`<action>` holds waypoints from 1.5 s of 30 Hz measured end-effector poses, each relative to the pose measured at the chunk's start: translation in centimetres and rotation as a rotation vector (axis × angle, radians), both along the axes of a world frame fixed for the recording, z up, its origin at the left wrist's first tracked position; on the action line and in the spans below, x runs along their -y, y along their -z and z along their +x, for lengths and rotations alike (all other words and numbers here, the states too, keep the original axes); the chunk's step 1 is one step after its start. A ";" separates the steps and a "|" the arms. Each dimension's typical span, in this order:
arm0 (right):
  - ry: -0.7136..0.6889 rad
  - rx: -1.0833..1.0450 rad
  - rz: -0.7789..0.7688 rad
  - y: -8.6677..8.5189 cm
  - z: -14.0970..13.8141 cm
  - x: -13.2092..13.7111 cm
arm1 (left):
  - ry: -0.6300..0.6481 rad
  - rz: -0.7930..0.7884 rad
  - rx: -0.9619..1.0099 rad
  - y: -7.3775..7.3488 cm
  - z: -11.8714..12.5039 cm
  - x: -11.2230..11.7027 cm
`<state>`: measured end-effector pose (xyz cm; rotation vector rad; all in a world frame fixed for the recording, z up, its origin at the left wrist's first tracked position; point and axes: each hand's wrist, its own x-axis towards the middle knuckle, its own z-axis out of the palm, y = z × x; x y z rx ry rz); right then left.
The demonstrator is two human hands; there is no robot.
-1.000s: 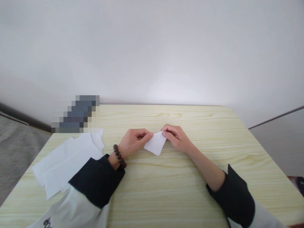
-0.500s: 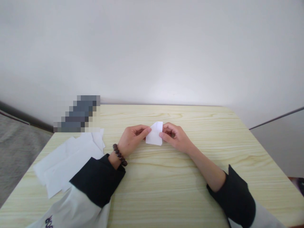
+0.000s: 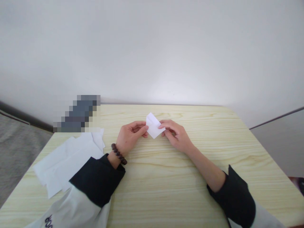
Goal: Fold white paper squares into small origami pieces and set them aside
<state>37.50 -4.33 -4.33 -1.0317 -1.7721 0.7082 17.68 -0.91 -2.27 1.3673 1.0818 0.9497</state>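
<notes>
A small folded piece of white paper (image 3: 154, 126) is held between my two hands above the middle of the table. Its lower corner points toward me. My left hand (image 3: 131, 136), with a dark bead bracelet (image 3: 118, 154) at the wrist, pinches the paper's left side between thumb and fingers. On the right side, my right hand (image 3: 177, 134) grips the edge, index finger on top and thumb underneath. The paper's back is hidden from me.
Several loose white paper sheets (image 3: 71, 161) lie overlapping on the table's left. A pixelated dark object (image 3: 79, 115) is at the far left corner. Behind the wood-grain table (image 3: 161, 193) stands a white wall (image 3: 156, 53).
The folded paper has turned, so a corner now points toward me, and has moved slightly away. My right hand's fingers have shifted their grip along its edge.
</notes>
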 end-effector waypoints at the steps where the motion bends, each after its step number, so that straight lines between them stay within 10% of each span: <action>1: -0.012 0.011 0.031 0.0 0.0 0.0 | -0.012 -0.012 0.018 0.0 -0.1 0.0; 11: 0.057 0.089 0.118 0.1 0.2 -0.3 | 0.106 -0.073 0.009 -0.6 -0.1 0.2; 21: -0.071 -0.121 -0.164 0.1 0.1 -0.2 | 0.188 -0.051 -0.090 -0.7 0.1 0.4; 36: 0.005 0.140 0.158 -0.2 0.1 -0.1 | 0.276 -0.055 -0.112 -0.4 -0.1 0.3; 45: 0.018 0.112 0.042 -0.4 -0.1 0.1 | 0.272 -0.016 -0.150 -0.2 -0.1 0.3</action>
